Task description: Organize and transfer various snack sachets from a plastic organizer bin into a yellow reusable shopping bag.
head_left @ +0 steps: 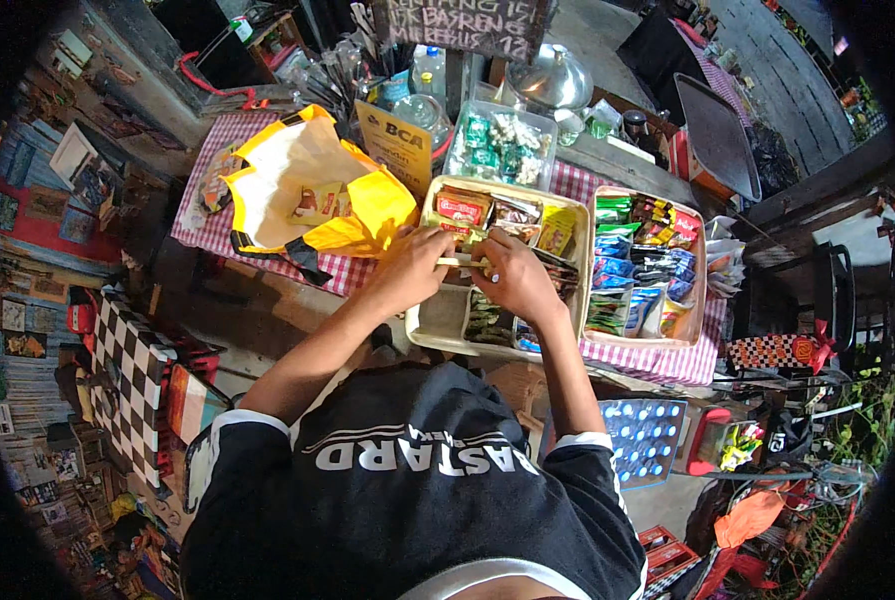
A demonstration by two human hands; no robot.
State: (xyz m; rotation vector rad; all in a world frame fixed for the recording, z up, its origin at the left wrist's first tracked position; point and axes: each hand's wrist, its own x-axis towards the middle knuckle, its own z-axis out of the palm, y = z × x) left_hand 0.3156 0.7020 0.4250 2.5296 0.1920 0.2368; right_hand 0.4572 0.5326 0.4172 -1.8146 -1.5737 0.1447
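Note:
My left hand (414, 268) and my right hand (516, 277) meet over a cream compartment tray (429, 340) of sachets. Closed fingertips of both hands grip a small yellow-green sachet (467, 240), mostly covered by the fingers. A cream divider (457, 262) shows between the hands. Just beyond them lie a red-and-green packet (459, 207) and some brown-and-white packets (515, 217). A yellow packet (557, 230) sits in the compartment to the right, and dark green sachets (487, 318) fill a nearer one. The near-left compartment shows its bare bottom.
An open yellow bag (372, 205) with a white lining stands left, a yellow packet (322, 203) inside. A second tray (700, 300) of colourful sachets is at right. Behind stands a clear box (512, 150) of green and white packets. A checkered cloth (202, 215) covers the table.

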